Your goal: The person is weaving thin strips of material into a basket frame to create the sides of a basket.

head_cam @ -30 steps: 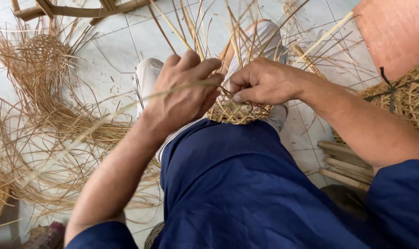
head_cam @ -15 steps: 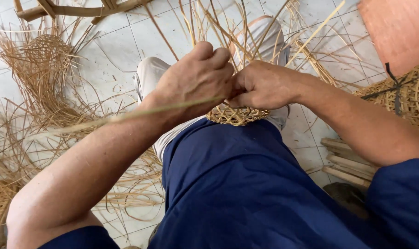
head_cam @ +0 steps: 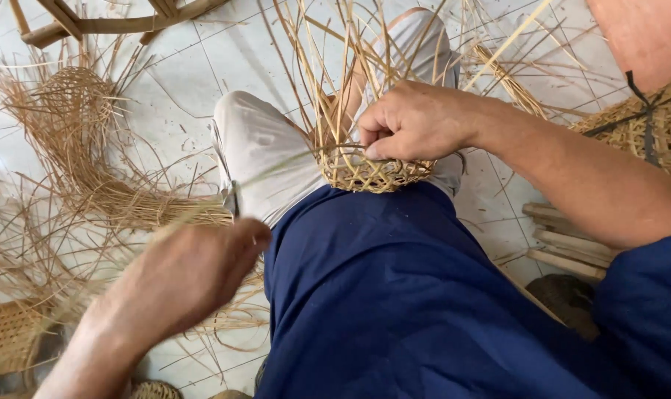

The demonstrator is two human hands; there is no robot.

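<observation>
White tile floor (head_cam: pixel 165 81); woven basket (head_cam: pixel 372 171) on knee, right hand (head_cam: pixel 417 122) pinching its rim; left hand (head_cam: pixel 188 277) fisted on strand (head_cam: pixel 276 166), well apart.

A small, half-woven basket of pale straw-coloured cane (head_cam: pixel 369 171) rests upright on a blue-trousered knee. Its loose stakes fan upward, unwoven. One long thin cane strand (head_cam: pixel 276 164) stretches leftward from its rim.

You are getting bright, even daylight with soft shadows; your left hand (head_cam: pixel 184 284) is smearing with motion blur below the sharp woven basket (head_cam: pixel 372 171).
</observation>
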